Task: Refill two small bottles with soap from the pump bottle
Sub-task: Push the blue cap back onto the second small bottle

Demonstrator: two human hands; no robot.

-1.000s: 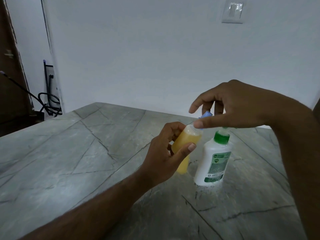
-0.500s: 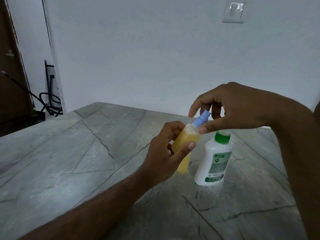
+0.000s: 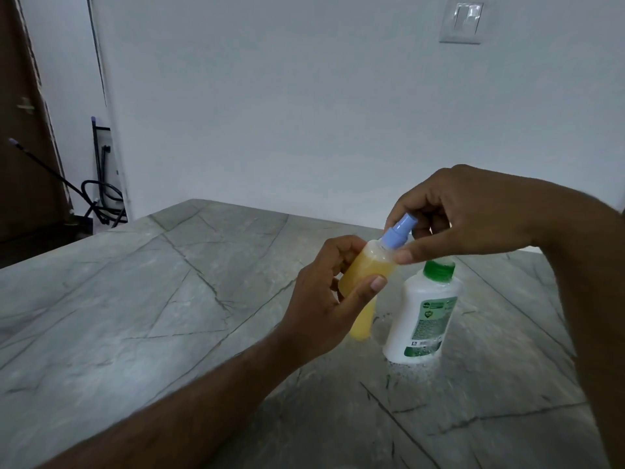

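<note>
A small clear bottle (image 3: 363, 265) filled with yellow liquid is tilted to the right, with its base on the grey stone table (image 3: 169, 299). My left hand (image 3: 324, 306) grips its body. My right hand (image 3: 470, 211) pinches the bottle's light blue spray cap (image 3: 397, 231) at the neck between thumb and fingers. Just to the right stands a white bottle (image 3: 422, 316) with a green collar and a green label, upright on the table and partly under my right hand. Its top is hidden.
The table runs left and toward me, with dark crack-like veins. A white wall rises behind it, with a light switch (image 3: 461, 20) high on the right. At the far left are a brown door and black cables (image 3: 101, 198) on the floor.
The blue cap was mostly covered by my right fingers a second ago. It now shows fully at the bottle's neck. The bottle and my left hand stayed in place.
</note>
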